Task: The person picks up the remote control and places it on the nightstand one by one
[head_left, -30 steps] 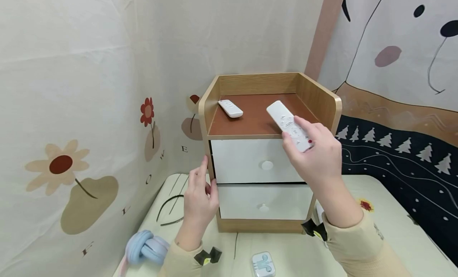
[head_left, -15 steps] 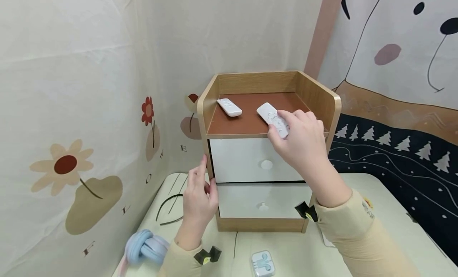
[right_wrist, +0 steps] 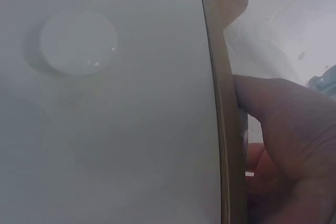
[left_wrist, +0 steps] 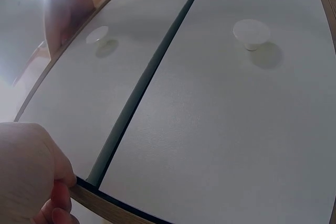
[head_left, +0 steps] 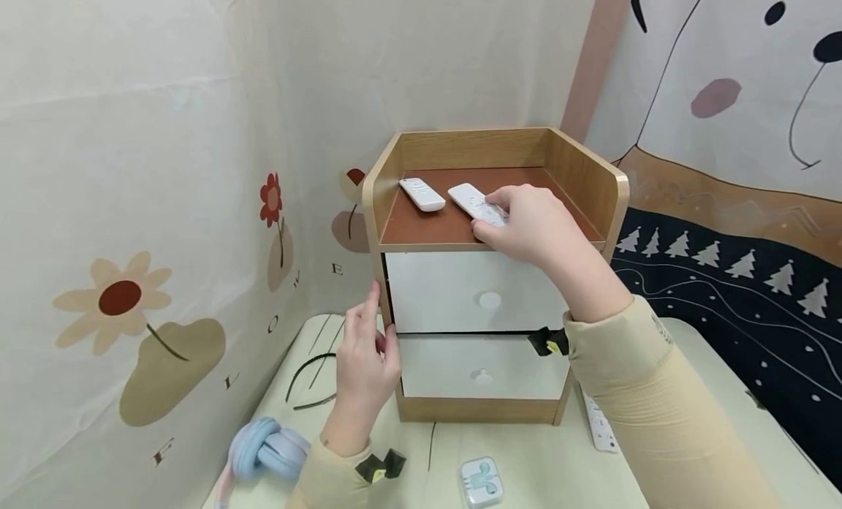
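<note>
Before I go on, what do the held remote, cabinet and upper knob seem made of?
Held remote: likely hard plastic, smooth white, rounded edges.
Cabinet: seems wood or wood-look board, satin; grain shows on its frame.
Upper knob: perhaps plastic, smooth white, with small bright highlights; painted wood is possible.

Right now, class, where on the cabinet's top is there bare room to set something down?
Bare brown top shows along the back panel, between right hand and right panel, and in front of the loose remote. Crowded: the middle, where that hand holds another remote.
</note>
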